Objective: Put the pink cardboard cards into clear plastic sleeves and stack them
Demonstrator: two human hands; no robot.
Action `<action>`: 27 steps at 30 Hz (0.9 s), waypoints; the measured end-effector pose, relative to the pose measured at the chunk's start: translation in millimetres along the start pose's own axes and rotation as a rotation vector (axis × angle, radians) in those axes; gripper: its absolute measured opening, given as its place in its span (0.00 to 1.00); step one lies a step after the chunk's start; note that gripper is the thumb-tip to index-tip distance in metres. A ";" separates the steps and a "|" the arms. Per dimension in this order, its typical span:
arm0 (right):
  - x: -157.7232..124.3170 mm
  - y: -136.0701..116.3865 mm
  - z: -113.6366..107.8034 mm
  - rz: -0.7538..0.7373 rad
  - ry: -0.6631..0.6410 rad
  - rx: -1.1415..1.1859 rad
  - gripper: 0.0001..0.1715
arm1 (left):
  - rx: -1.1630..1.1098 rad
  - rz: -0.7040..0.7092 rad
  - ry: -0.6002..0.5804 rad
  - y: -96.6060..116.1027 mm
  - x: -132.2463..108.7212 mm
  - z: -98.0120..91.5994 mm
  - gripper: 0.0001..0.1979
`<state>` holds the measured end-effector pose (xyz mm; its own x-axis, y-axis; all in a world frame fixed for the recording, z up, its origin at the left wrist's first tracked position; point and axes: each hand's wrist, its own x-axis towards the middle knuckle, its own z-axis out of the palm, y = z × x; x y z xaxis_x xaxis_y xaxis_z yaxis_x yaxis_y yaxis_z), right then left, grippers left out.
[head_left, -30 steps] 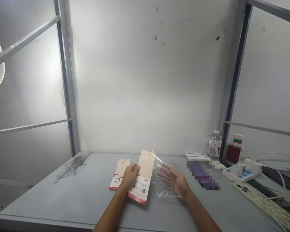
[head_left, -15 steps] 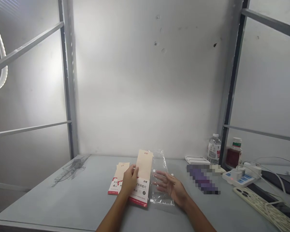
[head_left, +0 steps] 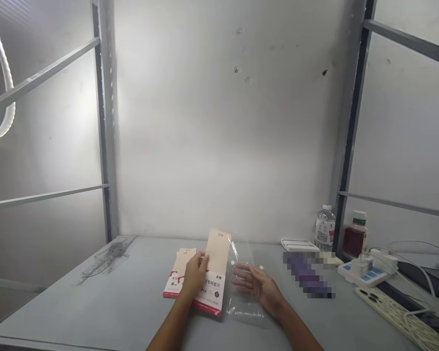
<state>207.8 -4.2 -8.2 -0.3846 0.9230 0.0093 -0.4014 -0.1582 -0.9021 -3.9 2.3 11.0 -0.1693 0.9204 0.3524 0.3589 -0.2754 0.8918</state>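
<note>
My left hand (head_left: 195,274) is closed on a cream card packet (head_left: 215,251) with a white, red-edged lower part and printed characters, held tilted above the table. Just left of it lie similar card packets (head_left: 172,282), overlapping and partly covered by my left hand. On the right, my right hand (head_left: 267,291) grips a clear plastic pouch (head_left: 244,306) with white round snap buttons. Its fingers show through the film, and the thumb is at the pouch's right edge. Beside the packet, the pouch's left edge comes close to or touches it; I cannot tell which.
A white power bank-like box (head_left: 300,245), a water bottle (head_left: 325,229) and a jar (head_left: 354,236) stand at the back right. Nearer are a pixelated purple item (head_left: 307,275), a power strip (head_left: 366,275) with cables and a patterned phone case (head_left: 391,312). Scribbles mark the grey table (head_left: 76,312).
The clear pouch has shifted and tilted slightly in my right hand, and its glare has changed. My left hand keeps the packet in nearly the same place. The view has moved slightly.
</note>
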 end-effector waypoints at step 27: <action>-5.2 1.9 17.3 0.103 -0.079 -0.025 0.24 | 0.022 0.142 0.041 3.2 -4.1 0.7 0.19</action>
<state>194.7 -15.4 -2.5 -0.4871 0.8719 -0.0511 -0.3363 -0.2412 -0.9103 -1.4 -2.2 12.3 -0.1523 0.8604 0.4863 0.4020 -0.3956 0.8258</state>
